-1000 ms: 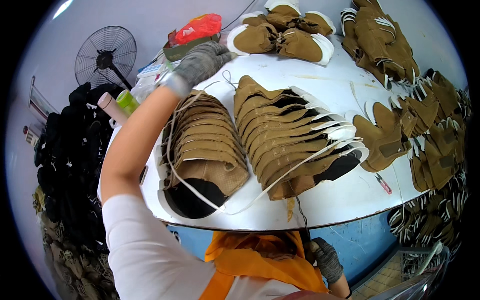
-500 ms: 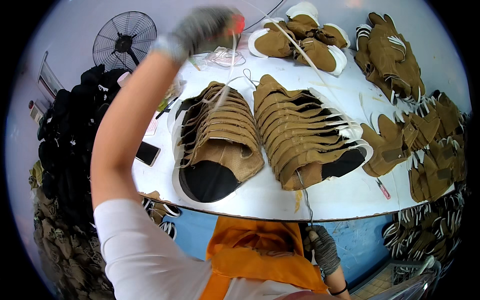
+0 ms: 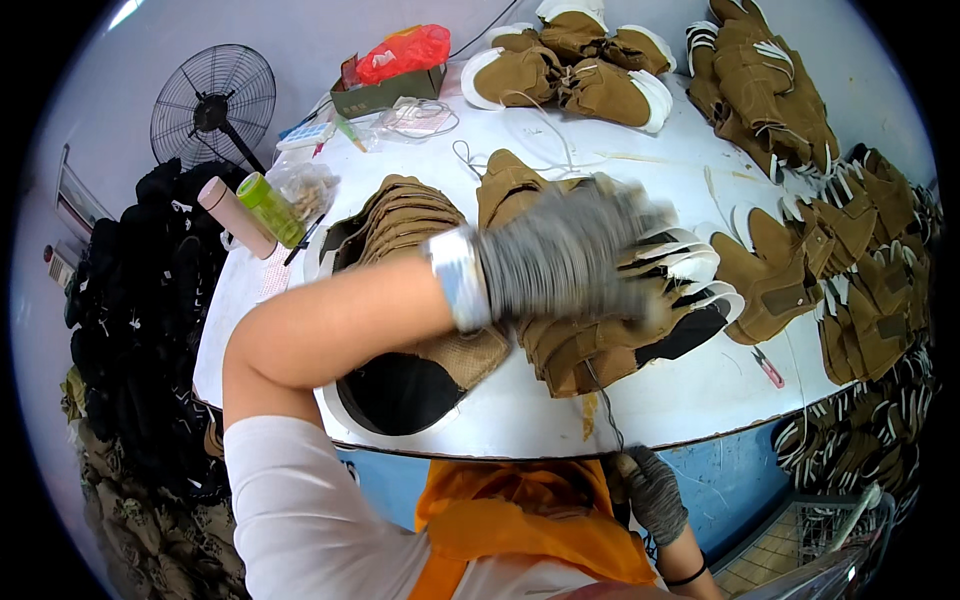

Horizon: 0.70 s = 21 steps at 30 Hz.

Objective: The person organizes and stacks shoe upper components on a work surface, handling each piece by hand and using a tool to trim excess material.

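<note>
Left hand (image 3: 570,255), in a grey glove, is over the right row of brown shoe uppers (image 3: 575,350) on the desk (image 3: 690,410); because of blur, I cannot tell whether its fingers grip anything. Right hand (image 3: 655,497) looks curled by the desk's front edge, near a dark cord (image 3: 611,412), its hold unclear. Handling this row seems the present step; next calls for steady, careful fingers.

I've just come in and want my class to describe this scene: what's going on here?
A person in grey gloves is working at a white table. Their left hand, blurred, is over the right-hand row of brown shoe uppers; contact is unclear. The left-hand row stands beside it. Their right hand is below the table's near edge, by a thin cord; its grip is unclear.
</note>
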Motion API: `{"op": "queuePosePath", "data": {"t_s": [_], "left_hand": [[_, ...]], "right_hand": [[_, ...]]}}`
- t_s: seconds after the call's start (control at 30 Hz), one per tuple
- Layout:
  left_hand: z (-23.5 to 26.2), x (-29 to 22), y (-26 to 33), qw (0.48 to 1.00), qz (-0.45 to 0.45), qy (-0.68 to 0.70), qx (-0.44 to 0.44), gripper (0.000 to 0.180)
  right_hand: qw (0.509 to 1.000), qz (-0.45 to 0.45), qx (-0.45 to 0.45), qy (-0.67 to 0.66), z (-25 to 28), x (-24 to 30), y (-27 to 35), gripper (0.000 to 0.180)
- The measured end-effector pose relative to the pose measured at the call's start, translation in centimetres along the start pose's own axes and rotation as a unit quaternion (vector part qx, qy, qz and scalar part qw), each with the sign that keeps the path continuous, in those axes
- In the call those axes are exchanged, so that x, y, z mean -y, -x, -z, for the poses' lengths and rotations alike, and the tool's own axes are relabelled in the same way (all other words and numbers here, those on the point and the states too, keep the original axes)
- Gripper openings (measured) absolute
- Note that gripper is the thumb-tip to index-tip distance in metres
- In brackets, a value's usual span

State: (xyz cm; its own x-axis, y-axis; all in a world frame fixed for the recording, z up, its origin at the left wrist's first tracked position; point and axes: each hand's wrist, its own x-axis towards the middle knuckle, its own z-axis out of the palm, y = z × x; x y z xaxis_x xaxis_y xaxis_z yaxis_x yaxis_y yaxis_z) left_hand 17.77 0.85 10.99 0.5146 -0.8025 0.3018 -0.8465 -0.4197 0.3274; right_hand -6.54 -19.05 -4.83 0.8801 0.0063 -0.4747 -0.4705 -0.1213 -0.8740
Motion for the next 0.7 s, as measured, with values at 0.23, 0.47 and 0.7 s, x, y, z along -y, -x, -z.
{"op": "queuePosePath", "data": {"t_s": [0.23,0.47,0.7], "left_hand": [[-1.4,-3.6,3.0,0.977,0.027,-0.179,0.109,0.094],[-2.4,-4.1,2.5,0.977,0.065,-0.152,0.134,0.09],[-2.7,-5.1,3.2,0.982,0.081,-0.143,0.095,0.095]], "right_hand": [[0.933,0.259,-0.122,0.219,-1.2,-2.1,-0.6,0.019],[0.961,0.105,-0.102,0.236,4.4,-2.9,10.7,0.021],[0.975,-0.042,-0.068,0.208,8.6,-6.2,16.2,0.023]]}}
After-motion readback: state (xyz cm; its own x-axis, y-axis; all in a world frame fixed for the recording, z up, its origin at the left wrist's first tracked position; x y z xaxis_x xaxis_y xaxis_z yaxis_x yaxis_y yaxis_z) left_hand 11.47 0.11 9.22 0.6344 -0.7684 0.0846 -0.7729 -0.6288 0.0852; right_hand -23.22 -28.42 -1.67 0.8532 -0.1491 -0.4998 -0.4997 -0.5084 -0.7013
